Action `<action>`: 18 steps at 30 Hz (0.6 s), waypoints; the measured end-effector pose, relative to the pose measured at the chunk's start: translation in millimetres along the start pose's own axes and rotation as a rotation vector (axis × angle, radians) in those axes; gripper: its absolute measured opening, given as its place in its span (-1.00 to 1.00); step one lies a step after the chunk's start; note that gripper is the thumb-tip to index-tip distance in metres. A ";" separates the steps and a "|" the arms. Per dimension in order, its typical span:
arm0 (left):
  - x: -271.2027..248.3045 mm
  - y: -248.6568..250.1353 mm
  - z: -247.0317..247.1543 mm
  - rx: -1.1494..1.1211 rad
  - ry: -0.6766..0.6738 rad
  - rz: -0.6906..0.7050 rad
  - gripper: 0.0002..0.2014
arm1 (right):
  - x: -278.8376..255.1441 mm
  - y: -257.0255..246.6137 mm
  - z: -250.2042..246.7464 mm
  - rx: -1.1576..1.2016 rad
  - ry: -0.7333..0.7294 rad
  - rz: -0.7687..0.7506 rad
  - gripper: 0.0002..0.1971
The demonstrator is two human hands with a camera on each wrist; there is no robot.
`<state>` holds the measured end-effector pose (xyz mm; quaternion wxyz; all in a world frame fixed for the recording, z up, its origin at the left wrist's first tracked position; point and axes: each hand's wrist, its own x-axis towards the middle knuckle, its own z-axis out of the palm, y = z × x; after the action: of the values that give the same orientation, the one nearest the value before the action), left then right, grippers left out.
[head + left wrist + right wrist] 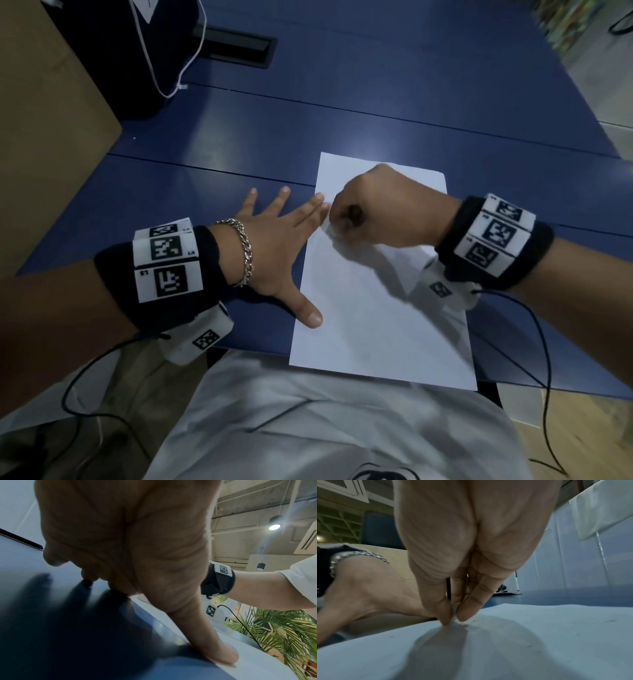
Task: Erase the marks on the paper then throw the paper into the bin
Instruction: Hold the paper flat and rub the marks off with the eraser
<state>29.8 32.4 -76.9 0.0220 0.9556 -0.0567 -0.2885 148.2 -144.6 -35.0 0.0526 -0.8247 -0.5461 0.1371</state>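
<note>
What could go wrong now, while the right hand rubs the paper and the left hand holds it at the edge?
1. The left hand pins the paper only at its left edge with a fingertip and the thumb, so rubbing may buckle or tear the sheet.
2. The right hand has a fingertip grip on a small eraser, which could slip out.
3. The paper's near edge overhangs the table, so it might slide off.

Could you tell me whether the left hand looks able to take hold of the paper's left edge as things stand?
Probably yes: the left hand already lies flat with thumb and fingertip on the paper edge, nothing between; the right hand works further up.
</note>
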 end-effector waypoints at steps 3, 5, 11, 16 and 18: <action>0.0 0.6 0.4 0.010 -0.004 -0.007 0.69 | -18.5 -22.0 6.1 0.094 -0.199 -0.087 -0.87; -0.1 1.3 0.1 0.013 0.000 -0.009 0.70 | -18.8 -22.9 4.6 0.130 -0.287 -0.093 -0.83; -0.7 2.9 -2.0 0.022 -0.017 -0.018 0.69 | -1.3 -2.8 1.5 0.007 -0.039 -0.025 -0.91; -1.3 5.2 -1.7 0.037 -0.024 -0.028 0.72 | -22.9 -19.3 6.8 0.023 -0.248 -0.085 -0.82; -1.1 5.6 -1.8 0.044 -0.018 -0.031 0.72 | -15.9 -7.2 1.3 -0.013 -0.124 -0.043 -0.86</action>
<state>29.4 27.0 -74.3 -0.0039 0.9539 -0.0485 -0.2961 135.6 -156.3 -31.9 0.0163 -0.8030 -0.5668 0.1834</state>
